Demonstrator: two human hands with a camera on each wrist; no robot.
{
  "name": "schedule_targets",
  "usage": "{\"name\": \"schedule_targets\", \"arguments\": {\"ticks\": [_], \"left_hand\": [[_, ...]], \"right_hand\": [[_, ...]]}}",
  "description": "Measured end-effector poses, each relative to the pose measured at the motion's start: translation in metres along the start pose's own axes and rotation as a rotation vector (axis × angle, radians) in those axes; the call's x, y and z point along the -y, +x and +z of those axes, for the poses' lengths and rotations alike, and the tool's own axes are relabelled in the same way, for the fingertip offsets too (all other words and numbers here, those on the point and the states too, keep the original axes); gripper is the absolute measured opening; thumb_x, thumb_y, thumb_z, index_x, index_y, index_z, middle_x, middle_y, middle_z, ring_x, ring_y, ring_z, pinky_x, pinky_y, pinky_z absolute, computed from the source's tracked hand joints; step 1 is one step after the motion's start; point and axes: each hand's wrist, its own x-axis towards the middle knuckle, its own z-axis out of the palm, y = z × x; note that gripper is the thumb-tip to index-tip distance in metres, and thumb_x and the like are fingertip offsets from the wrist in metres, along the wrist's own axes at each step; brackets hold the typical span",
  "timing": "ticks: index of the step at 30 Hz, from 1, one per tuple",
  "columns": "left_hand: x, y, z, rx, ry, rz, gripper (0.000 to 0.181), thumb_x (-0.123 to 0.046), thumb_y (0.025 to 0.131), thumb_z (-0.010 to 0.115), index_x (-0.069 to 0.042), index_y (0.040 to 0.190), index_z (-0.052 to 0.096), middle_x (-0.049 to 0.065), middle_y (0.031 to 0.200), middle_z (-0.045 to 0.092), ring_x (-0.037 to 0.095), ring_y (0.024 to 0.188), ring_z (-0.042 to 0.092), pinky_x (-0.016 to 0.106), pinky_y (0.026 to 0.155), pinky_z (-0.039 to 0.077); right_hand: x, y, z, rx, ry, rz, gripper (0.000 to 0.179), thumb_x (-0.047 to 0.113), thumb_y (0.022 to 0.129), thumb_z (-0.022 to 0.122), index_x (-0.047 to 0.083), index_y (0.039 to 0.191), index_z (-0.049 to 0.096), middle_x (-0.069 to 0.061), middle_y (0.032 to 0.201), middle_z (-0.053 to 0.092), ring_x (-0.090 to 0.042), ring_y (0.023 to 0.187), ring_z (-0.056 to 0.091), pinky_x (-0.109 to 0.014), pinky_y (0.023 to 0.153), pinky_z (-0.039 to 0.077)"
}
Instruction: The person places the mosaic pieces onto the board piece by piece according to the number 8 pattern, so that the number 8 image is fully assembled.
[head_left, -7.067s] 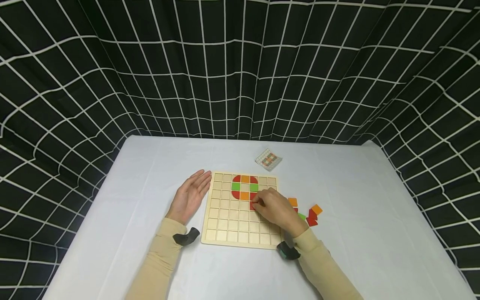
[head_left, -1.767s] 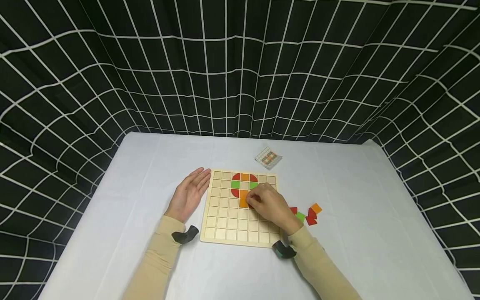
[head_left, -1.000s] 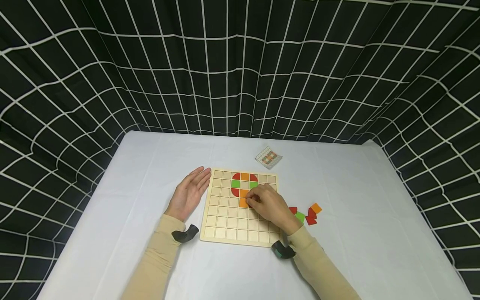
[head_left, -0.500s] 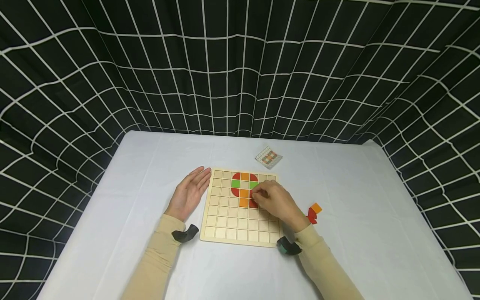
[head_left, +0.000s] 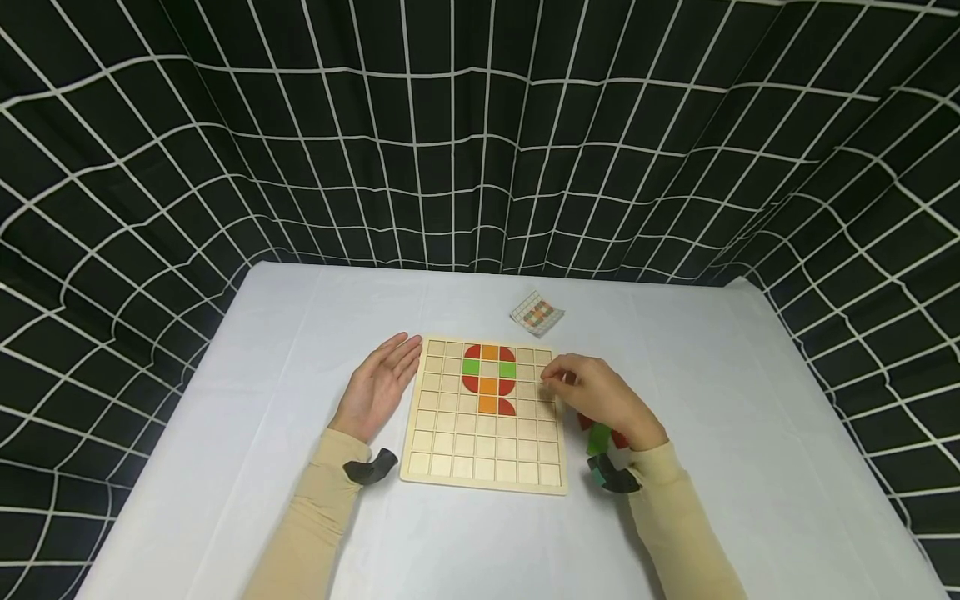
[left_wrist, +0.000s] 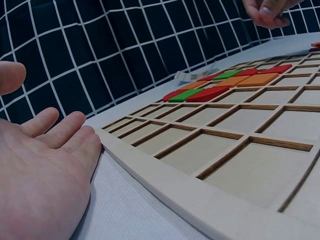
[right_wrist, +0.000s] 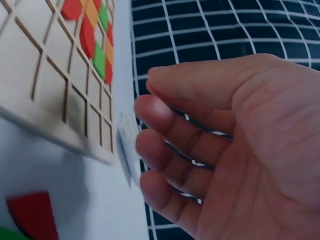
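My left hand (head_left: 378, 387) lies palm up with straight fingers beside the left edge of a wooden grid board (head_left: 453, 450). In the left wrist view its fingertips are close to the board's rim. Coloured tiles fill some upper cells: red quarter-round tiles (head_left: 506, 407), orange square tiles (head_left: 487, 405) and green square tiles (head_left: 507, 370). Over the board's right edge hovers my right hand (head_left: 596, 392), fingers loosely bent. The right wrist view shows nothing between its thumb and fingers. Under and beside that hand lie a loose green tile (head_left: 598, 437) and red tiles (head_left: 585, 422), partly hidden.
Behind the board lies a small card (head_left: 537, 314) printed with a coloured grid pattern. The white-covered table (head_left: 225, 433) is bordered by a black curtain (head_left: 360, 150) with white grid lines.
An orange tile that lay right of the board now sits in a fourth-row cell, left of a red quarter-round tile. My right hand has moved off the tiles, rightward. The left hand stays put.
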Motion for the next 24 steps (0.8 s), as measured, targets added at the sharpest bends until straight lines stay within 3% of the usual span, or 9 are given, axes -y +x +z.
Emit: {"name": "schedule_targets", "arguments": {"ticks": [9,14,19,24], "left_hand": [[0.000,0.001,-0.001,-0.001,0.003,-0.001,0.058,-0.028,0.113,0.030,-0.003,0.161,0.010,0.018,0.169,0.017,0.026,0.159,0.018,0.031,0.133,0.019],[0.000,0.001,-0.001,-0.002,-0.001,0.000,0.058,-0.027,0.113,0.030,-0.003,0.161,0.010,0.019,0.169,0.017,0.026,0.159,0.018,0.032,0.133,0.019],[0.000,0.000,0.000,-0.002,-0.007,-0.001,0.058,-0.027,0.113,0.030,-0.003,0.161,0.009,0.019,0.170,0.016,0.026,0.159,0.017,0.031,0.133,0.019],[0.000,-0.001,0.000,-0.005,-0.010,-0.002,0.058,-0.027,0.113,0.030,-0.003,0.162,0.010,0.018,0.169,0.016,0.026,0.159,0.016,0.031,0.134,0.018]], "right_hand": [[-0.013,-0.007,-0.017,0.066,-0.032,0.097,0.015,0.017,0.099,0.065,0.006,0.107,0.070,-0.006,0.089,0.066,-0.017,0.075,0.056,-0.026,0.062,0.051],[-0.020,-0.010,-0.022,0.153,-0.043,0.128,0.015,0.017,0.095,0.067,0.006,0.106,0.068,-0.004,0.087,0.068,-0.016,0.077,0.057,-0.026,0.068,0.050],[-0.028,-0.012,-0.024,0.260,-0.018,0.218,0.023,0.018,0.091,0.072,0.006,0.110,0.065,-0.004,0.088,0.064,-0.017,0.076,0.057,-0.026,0.067,0.050],[-0.035,-0.014,-0.023,0.305,-0.049,0.261,0.033,0.021,0.086,0.079,0.007,0.112,0.063,-0.006,0.095,0.060,-0.019,0.081,0.055,-0.028,0.071,0.049]]}}
